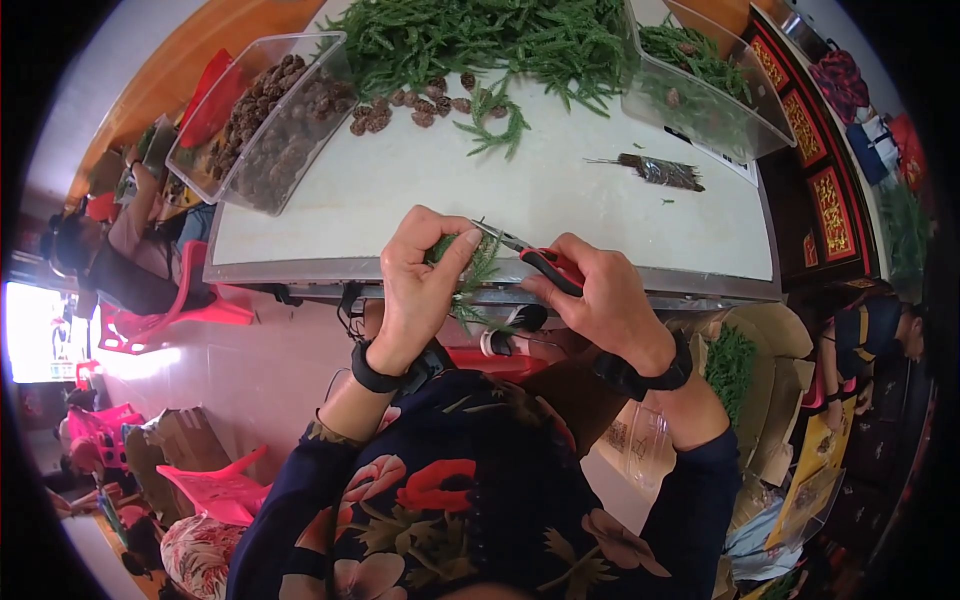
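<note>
With the artificial pine sprig (pixel 484 264) pinched in the left hand (pixel 420 285) by the table edge (pixel 310 271) and needle-nose pliers (pixel 547 266) clasped in the right hand (pixel 610 300), fingertips (pixel 471 238) could be nipped by a slip.

What Fills the Room Around Us

On the left we see a co-worker (pixel 145 262) seated on a pink chair (pixel 225 311), with a bright opening (pixel 40 330) beyond (door or window, we cannot tell). Nearer on that side we find another pink chair (pixel 215 492) beside brown cardboard (pixel 195 440). On the far right we have dark panelling (pixel 831 213) with red and gold insets; nearer, an open cardboard box (pixel 785 385) and a second co-worker (pixel 860 332) by a yellow surface (pixel 822 440).
</note>
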A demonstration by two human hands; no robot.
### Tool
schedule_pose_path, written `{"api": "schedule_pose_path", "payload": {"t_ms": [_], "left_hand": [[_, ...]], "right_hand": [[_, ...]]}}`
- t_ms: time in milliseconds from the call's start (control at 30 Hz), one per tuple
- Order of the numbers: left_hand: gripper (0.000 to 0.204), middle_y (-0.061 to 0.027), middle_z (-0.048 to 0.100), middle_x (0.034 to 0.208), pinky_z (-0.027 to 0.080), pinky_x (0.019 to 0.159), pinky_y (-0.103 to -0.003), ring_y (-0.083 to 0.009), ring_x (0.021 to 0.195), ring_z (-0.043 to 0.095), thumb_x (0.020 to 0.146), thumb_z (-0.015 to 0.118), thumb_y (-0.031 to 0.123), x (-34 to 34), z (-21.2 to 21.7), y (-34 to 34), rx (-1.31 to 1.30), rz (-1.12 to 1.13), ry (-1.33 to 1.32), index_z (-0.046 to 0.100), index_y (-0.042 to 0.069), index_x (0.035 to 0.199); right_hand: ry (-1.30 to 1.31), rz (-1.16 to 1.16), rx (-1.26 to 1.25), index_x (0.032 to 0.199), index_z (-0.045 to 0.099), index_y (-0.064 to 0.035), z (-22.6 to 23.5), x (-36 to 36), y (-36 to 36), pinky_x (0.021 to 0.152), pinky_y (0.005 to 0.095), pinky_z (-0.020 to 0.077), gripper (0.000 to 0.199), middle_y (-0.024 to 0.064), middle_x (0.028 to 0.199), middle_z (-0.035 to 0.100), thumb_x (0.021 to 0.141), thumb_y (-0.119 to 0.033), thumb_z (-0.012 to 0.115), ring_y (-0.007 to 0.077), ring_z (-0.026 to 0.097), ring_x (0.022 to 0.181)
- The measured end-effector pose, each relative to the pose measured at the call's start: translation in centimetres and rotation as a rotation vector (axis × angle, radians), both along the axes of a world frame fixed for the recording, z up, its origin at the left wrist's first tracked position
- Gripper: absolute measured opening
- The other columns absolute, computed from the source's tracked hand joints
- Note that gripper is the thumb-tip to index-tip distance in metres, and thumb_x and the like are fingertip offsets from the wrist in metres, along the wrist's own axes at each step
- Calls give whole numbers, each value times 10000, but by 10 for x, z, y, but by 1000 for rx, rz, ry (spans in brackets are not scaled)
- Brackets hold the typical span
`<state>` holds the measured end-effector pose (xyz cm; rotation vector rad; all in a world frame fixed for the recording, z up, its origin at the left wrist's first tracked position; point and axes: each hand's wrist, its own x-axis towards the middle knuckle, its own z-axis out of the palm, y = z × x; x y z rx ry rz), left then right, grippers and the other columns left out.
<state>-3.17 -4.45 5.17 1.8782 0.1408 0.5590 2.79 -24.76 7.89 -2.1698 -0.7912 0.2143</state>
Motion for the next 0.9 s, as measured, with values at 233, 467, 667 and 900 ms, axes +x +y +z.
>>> {"api": "schedule_pose_path", "payload": {"t_ms": [233, 467, 667, 900], "left_hand": [[67, -29, 570, 793, 419, 676, -223, -90, 729, 523, 858, 669, 37, 1, 1, 6, -78, 0, -3, 663, -20, 891], [67, 32, 585, 828, 413, 668, -185, -40, 741, 512, 896, 651, 48, -5, 9, 2, -224, -65, 103, 656, -12, 925], [70, 21, 614, 808, 415, 640, -188, -28, 698, 515, 901, 650, 71, -4, 8, 6, -576, -166, 185, 664, 8, 927], [76, -22, 670, 847, 443, 635, -171, -57, 717, 584, 893, 649, 54, -4, 10, 15, -974, -443, 405, 651, 7, 953]], "right_hand": [[-9, -40, 85, 968, 613, -33, 16, -4, -3, 573, 357, 443, 299, 136, 696, 611, 806, -241, 755, 298, 600, 624], [-180, 9, 26, 989, 603, -32, -4, -2, -3, 604, 346, 470, 331, 120, 746, 615, 783, -227, 773, 273, 591, 629], [-83, 92, 28, 999, 592, -30, -5, 11, -8, 619, 343, 470, 348, 111, 791, 608, 777, -228, 773, 275, 576, 658], [-264, 253, 89, 1013, 579, -43, -11, 32, -13, 629, 331, 453, 368, 87, 820, 566, 754, -214, 777, 250, 548, 692]]}}
